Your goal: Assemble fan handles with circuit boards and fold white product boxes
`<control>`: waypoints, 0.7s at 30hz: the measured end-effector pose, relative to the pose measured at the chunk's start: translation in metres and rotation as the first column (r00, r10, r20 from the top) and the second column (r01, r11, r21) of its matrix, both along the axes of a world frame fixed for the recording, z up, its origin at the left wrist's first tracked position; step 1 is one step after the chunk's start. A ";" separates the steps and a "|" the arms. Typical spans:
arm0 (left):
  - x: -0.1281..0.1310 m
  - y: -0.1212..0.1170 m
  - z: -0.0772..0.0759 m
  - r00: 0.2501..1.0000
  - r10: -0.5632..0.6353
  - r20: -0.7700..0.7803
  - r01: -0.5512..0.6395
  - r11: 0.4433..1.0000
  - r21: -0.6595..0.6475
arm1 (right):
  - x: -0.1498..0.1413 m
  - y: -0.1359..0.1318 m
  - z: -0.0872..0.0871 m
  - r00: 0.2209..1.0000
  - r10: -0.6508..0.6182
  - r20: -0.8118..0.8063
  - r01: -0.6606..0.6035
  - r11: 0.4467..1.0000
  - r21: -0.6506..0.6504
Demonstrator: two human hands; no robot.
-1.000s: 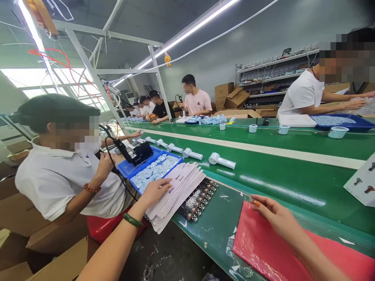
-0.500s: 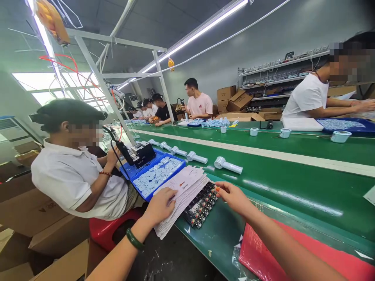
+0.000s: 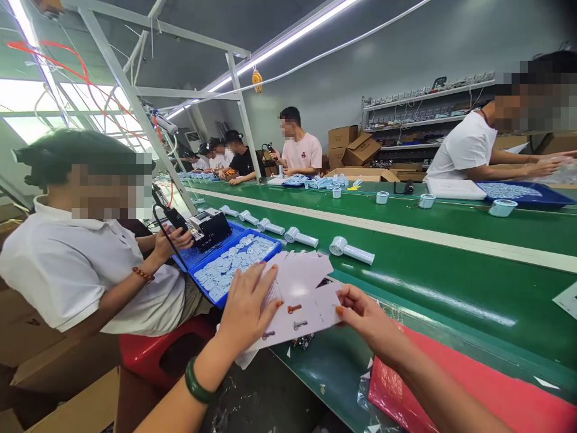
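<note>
My left hand (image 3: 246, 307) lies with spread fingers on a fanned stack of printed sheets (image 3: 306, 270) at the table edge. Between thumb and fingers, my right hand (image 3: 367, 316) pinches the right end of a white printed sheet (image 3: 315, 307), which shows small pictures of a handheld fan-like product. The sheet is angled across the stack, its left end near my left thumb. Mostly hidden beneath the paper are black circuit boards (image 3: 303, 341); only a bit of them shows.
A blue tray (image 3: 276, 248) of light-blue parts stands left of the papers, beside a seated co-worker (image 3: 85, 258). White handled parts (image 3: 351, 249) line the green belt (image 3: 433, 258). A red sheet in plastic (image 3: 451, 385) lies at right. More people sit across the belt.
My right hand has gone from the circuit boards' edge to gripping a printed sheet, now pulled rightward over the boards. My left hand's fingers have spread. The view has shifted slightly.
</note>
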State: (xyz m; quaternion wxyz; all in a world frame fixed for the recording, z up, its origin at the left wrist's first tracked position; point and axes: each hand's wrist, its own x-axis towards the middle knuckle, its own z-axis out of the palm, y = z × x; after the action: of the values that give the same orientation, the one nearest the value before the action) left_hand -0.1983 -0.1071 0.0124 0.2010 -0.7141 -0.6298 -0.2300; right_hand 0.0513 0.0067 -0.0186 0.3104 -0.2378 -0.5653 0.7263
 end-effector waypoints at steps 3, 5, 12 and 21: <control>0.012 0.018 0.015 0.974 -0.168 0.152 0.171 0.985 -0.005 | 0.025 -0.023 0.003 0.999 -0.001 -0.032 0.001 1.000 -0.006; 0.027 0.027 0.020 0.939 -0.303 0.161 0.304 0.952 0.020 | 0.040 -0.037 0.000 1.000 -0.002 0.022 0.005 0.992 -0.130; 0.111 0.040 0.022 0.886 -0.462 0.030 0.460 0.872 -0.165 | 0.091 -0.047 -0.020 0.952 -0.240 0.191 0.279 0.936 -0.214; 0.192 0.066 0.015 0.758 -0.441 0.480 0.598 0.764 -0.242 | 0.189 -0.027 0.007 0.721 -0.690 -0.066 0.691 0.723 -0.013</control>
State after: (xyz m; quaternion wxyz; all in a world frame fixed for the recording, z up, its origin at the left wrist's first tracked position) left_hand -0.0061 -0.0406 0.0271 -0.1465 -0.8260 -0.4607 -0.2898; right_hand 0.2406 -0.0205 -0.0119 0.5784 -0.4051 -0.4301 0.5624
